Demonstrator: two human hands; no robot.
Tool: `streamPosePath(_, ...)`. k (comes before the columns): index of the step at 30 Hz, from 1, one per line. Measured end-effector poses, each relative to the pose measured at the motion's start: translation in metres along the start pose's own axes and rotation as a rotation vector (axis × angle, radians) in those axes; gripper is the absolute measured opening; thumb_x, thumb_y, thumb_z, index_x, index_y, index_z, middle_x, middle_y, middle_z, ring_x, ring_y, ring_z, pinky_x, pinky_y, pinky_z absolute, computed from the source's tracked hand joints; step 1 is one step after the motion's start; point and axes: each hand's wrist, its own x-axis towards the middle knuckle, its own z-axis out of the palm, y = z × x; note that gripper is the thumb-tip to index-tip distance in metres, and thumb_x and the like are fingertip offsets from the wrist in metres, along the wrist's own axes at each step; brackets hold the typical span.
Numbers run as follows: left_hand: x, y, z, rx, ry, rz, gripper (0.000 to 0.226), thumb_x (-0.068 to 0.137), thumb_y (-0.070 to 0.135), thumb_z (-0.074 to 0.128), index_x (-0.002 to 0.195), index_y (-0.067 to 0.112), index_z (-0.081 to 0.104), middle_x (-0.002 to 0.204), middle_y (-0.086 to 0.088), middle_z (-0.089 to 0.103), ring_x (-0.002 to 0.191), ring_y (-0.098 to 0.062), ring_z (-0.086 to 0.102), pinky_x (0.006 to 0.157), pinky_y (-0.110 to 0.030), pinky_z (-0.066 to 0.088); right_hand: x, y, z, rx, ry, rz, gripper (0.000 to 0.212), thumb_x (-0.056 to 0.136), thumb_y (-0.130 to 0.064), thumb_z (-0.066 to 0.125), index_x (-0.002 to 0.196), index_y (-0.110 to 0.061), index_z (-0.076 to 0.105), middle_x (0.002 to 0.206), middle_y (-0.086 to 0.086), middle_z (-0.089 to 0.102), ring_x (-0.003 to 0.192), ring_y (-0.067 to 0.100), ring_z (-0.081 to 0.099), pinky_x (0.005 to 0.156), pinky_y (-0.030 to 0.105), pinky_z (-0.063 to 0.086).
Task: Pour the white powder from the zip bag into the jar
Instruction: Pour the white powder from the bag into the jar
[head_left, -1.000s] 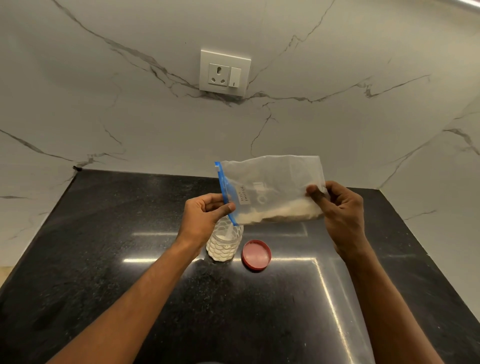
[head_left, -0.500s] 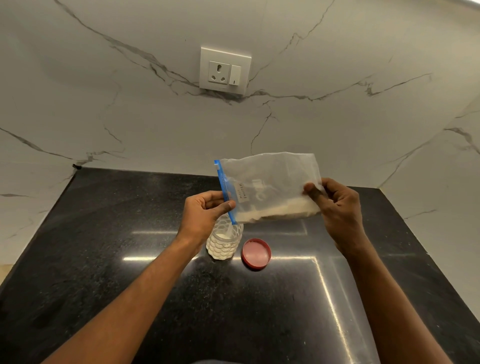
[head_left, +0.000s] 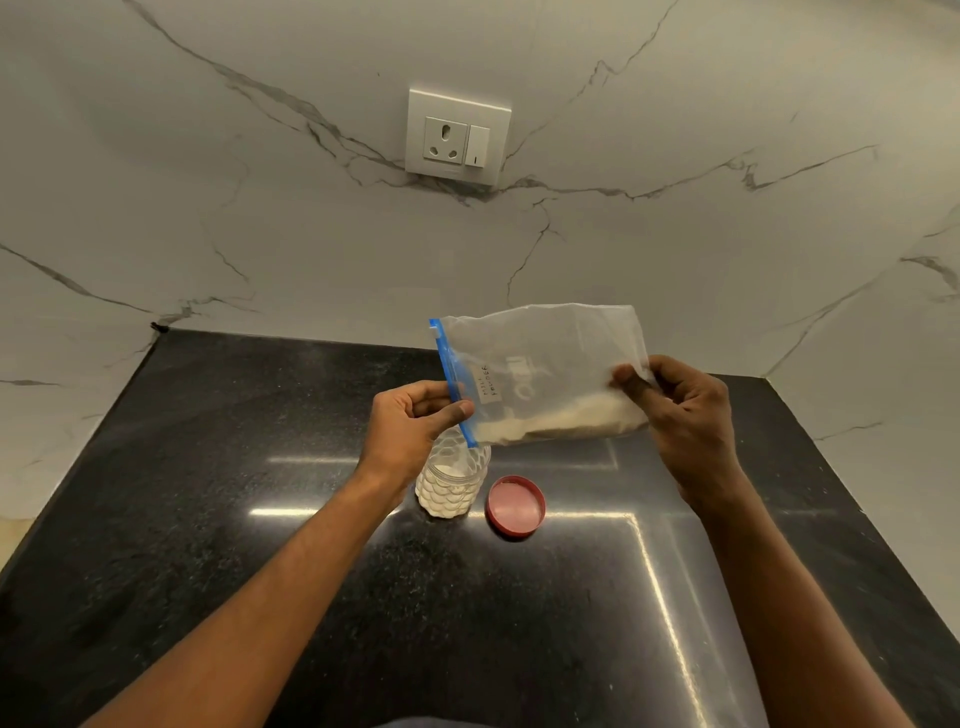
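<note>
A clear zip bag (head_left: 540, 364) with a blue zip strip is held sideways in the air, its blue mouth end pointing left and down. White powder (head_left: 566, 418) lies along the bag's lower edge. My left hand (head_left: 415, 421) pinches the zip end; my right hand (head_left: 685, 410) grips the bag's closed end. Directly under the bag's mouth stands a small clear textured jar (head_left: 451, 480), lidless, with white powder inside. My left hand partly hides the jar's top.
A red lid (head_left: 515, 505) lies upside down on the black granite counter (head_left: 208, 519), just right of the jar. A white marble wall with a socket plate (head_left: 457, 136) rises behind, and another marble wall closes the right side.
The bag's right end has risen slightly with my right hand, tilting the bag a little more toward the jar. The left hand, jar and lid have stayed in place.
</note>
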Motion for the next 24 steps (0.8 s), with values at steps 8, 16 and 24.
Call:
streamPosePath(8, 0.004, 0.001, 0.003, 0.009, 0.011, 0.009, 0.022, 0.088, 0.005, 0.081, 0.109, 0.010, 0.076, 0.102, -0.005, 0.083, 0.096, -0.017, 0.081, 0.077, -0.025, 0.065, -0.011, -0.004, -0.002, 0.075, 0.005, 0.021, 0.010, 0.092, -0.036, 0.071, 0.092, -0.033, 0.081, 0.095, 0.003, 0.078, 0.084, 0.016, 0.074, 0.068, 0.025, 0.062)
streamPosePath(16, 0.004, -0.002, 0.005, 0.001, 0.013, -0.008, 0.023, 0.088, 0.005, 0.080, 0.111, 0.009, 0.075, 0.103, -0.005, 0.083, 0.096, -0.017, 0.081, 0.077, -0.024, 0.065, -0.019, -0.009, -0.001, 0.079, 0.000, 0.022, 0.011, 0.093, -0.034, 0.070, 0.094, -0.036, 0.081, 0.096, 0.000, 0.079, 0.084, 0.017, 0.075, 0.067, 0.026, 0.063)
streamPosePath(24, 0.000, -0.001, 0.003, -0.029, -0.003, -0.014, 0.023, 0.088, 0.003, 0.080, 0.109, 0.008, 0.076, 0.101, -0.005, 0.083, 0.096, -0.018, 0.081, 0.077, -0.023, 0.064, -0.021, -0.013, 0.000, 0.087, 0.003, 0.022, 0.010, 0.091, -0.037, 0.072, 0.094, -0.034, 0.081, 0.096, 0.001, 0.079, 0.083, 0.017, 0.075, 0.067, 0.025, 0.062)
